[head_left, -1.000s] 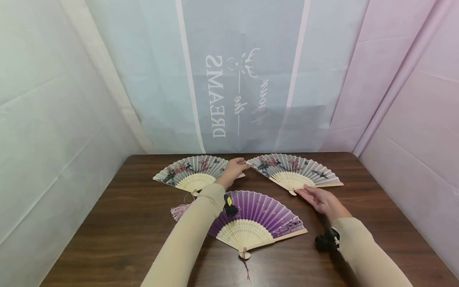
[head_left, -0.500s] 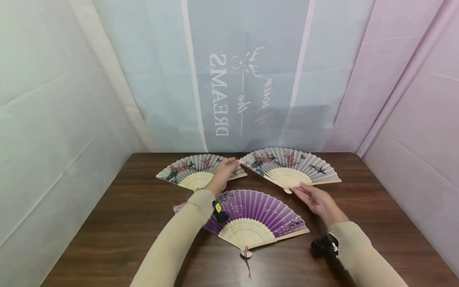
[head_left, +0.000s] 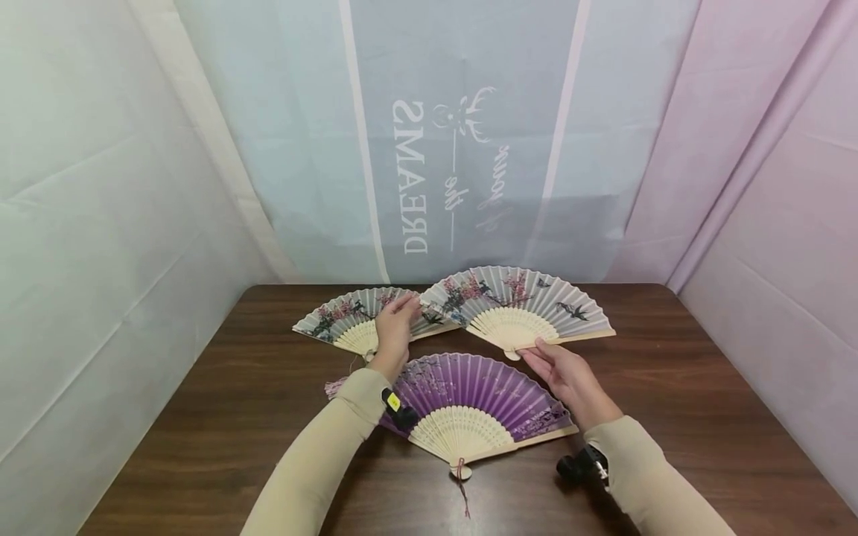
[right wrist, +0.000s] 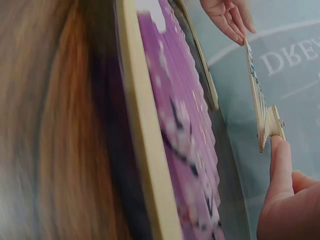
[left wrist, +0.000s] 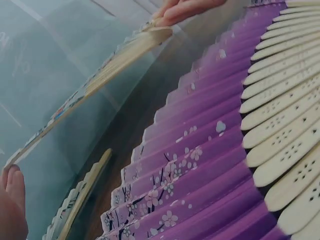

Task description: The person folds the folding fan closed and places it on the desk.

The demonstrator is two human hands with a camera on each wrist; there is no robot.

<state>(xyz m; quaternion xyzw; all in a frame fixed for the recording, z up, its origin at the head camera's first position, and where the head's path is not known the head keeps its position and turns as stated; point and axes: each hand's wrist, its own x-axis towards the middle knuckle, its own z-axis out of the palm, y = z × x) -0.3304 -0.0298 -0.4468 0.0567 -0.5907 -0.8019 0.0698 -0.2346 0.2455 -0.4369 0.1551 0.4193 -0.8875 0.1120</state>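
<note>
A spread white floral folding fan (head_left: pixel 519 298) is held up off the table between both hands. My left hand (head_left: pixel 394 331) pinches its left outer edge. My right hand (head_left: pixel 563 372) grips the bottom rib near the pivot, thumb on top. In both wrist views this fan shows almost edge-on. Below it lies a matching white floral fan (head_left: pixel 355 320), spread on the table, its right part partly hidden by my left hand and the raised fan. Closer to the body, a purple floral fan (head_left: pixel 462 394) lies spread, my left forearm covering its left end.
The brown wooden table (head_left: pixel 201 417) ends at a grey-blue cloth backdrop (head_left: pixel 462 149) with printed lettering. Pale cloth walls stand on both sides. A pink tassel (head_left: pixel 333 388) lies left of the purple fan, and a red cord (head_left: pixel 462 491) hangs from that fan's pivot.
Both hands have carried the raised white fan leftward and a little upward, so that it now overlaps the right end of the lying white fan. The purple fan stays put.
</note>
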